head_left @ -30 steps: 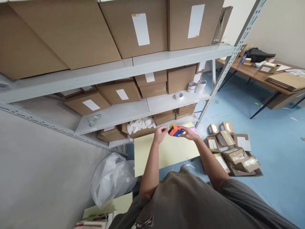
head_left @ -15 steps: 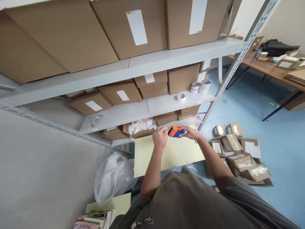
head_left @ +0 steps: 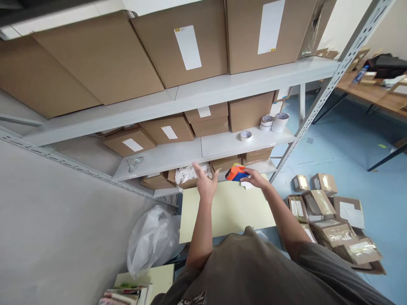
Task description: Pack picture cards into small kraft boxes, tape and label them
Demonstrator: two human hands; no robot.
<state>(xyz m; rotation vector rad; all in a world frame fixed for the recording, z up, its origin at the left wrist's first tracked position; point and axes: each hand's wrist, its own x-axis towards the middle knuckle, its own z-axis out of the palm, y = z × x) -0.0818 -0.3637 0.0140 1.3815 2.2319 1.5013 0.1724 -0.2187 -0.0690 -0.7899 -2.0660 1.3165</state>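
Note:
My right hand (head_left: 253, 177) grips a small angular orange-and-blue object (head_left: 235, 173) with yellow and dark parts, held above the far part of a pale yellow tabletop (head_left: 229, 212). Its exact kind is too small to make out. To the left of it my left hand (head_left: 206, 183) is raised with thumb and fingers spread, apart from the object and holding nothing. Just below my right hand shows a white piece of paper or label (head_left: 247, 184), partly hidden by the hand.
Grey metal shelving (head_left: 152, 112) with cardboard boxes (head_left: 257, 109) stands ahead. Tape rolls (head_left: 246, 136) sit on its middle shelf. Small taped cartons (head_left: 330, 231) are heaped on the floor at right. A clear plastic bag (head_left: 152, 237) bulges left of the table; a wooden desk (head_left: 375, 91) stands far right.
My left hand has come away from the orange-and-blue object and opened, its fingers now spread. My right hand still holds the object. The white piece below it has come into view.

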